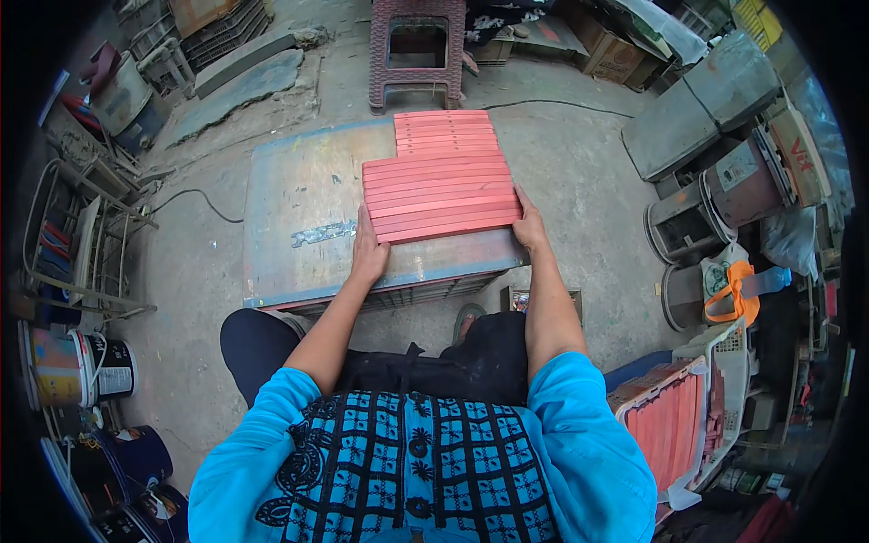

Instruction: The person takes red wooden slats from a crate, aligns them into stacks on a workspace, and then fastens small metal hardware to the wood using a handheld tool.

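Observation:
A row of several red-painted slats (pixel 444 195), packed side by side, is between my two hands over the low table. My left hand (pixel 369 249) presses against the row's left end, its fingers along the edge. At the opposite end my right hand (pixel 529 223) grips the slats the same way. I cannot tell whether the row rests on the tabletop or is raised a little. Just beyond it lies a second group of red slats (pixel 445 129) with small dark dots, partly covered by the nearer row.
The low table (pixel 299 190) has a worn, paint-stained top with a flat metal strip (pixel 323 233) on it. A plastic stool (pixel 417 54) stands behind. To my right is a crate of red slats (pixel 665 421); paint buckets (pixel 113 362) stand left. A cable (pixel 561 104) crosses the floor.

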`<state>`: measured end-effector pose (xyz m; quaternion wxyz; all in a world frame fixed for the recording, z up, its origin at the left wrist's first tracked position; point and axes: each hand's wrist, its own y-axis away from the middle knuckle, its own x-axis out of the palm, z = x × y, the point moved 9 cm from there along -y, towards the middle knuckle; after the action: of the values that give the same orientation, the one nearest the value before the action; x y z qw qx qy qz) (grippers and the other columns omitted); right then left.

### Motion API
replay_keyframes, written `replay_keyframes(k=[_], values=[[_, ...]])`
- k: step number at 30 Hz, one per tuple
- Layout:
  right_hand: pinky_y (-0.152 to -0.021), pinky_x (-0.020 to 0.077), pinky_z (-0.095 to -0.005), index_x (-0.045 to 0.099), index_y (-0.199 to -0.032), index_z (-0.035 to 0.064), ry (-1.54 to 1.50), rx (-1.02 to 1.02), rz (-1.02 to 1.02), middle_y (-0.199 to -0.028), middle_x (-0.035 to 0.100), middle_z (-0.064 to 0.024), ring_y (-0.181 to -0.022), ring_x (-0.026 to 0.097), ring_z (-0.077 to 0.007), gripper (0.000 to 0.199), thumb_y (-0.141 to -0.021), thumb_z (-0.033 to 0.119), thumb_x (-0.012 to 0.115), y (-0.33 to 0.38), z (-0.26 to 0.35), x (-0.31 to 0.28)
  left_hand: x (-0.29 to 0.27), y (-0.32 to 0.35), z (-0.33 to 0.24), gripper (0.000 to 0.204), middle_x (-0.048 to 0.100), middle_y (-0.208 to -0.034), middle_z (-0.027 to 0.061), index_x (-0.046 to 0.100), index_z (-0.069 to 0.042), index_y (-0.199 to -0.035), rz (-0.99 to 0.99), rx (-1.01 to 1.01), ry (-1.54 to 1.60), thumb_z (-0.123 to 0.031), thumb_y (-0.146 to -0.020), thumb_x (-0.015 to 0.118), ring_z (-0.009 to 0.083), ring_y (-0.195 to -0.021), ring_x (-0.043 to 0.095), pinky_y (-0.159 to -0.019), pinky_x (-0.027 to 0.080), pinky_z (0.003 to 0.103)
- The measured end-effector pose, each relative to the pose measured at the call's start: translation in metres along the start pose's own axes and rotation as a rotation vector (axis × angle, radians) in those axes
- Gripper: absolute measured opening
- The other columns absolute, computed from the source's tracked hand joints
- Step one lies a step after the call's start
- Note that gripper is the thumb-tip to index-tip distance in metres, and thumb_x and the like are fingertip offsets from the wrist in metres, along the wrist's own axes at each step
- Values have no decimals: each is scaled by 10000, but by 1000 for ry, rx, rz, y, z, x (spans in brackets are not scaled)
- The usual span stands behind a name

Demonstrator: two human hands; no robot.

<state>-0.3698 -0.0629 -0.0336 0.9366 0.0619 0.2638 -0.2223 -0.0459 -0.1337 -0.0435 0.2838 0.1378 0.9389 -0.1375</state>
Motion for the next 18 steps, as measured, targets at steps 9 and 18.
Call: replay_keyframes(k=[9,18], values=[[-1014,295,-300,258,-1368,77,-31,-14,-130,-1298,423,-195,-1222,396,-263,766,-644,-151,363,-2,-9,-4,0,-1,-5,760,136,-1409,262,55,47,-1369,37,24,-5,-42,-710,423,355,-1320,140,-1083,111,398],[-982,340,-320,250,-1369,86,33,-47,-158,-1271,459,-167,-1175,447,-276,676,-737,-89,416,3,-8,-8,-6,0,-10,775,178,-1378,300,68,90,-1350,0,135,34,-12,-635,349,386,-1304,165,-1079,126,388]])
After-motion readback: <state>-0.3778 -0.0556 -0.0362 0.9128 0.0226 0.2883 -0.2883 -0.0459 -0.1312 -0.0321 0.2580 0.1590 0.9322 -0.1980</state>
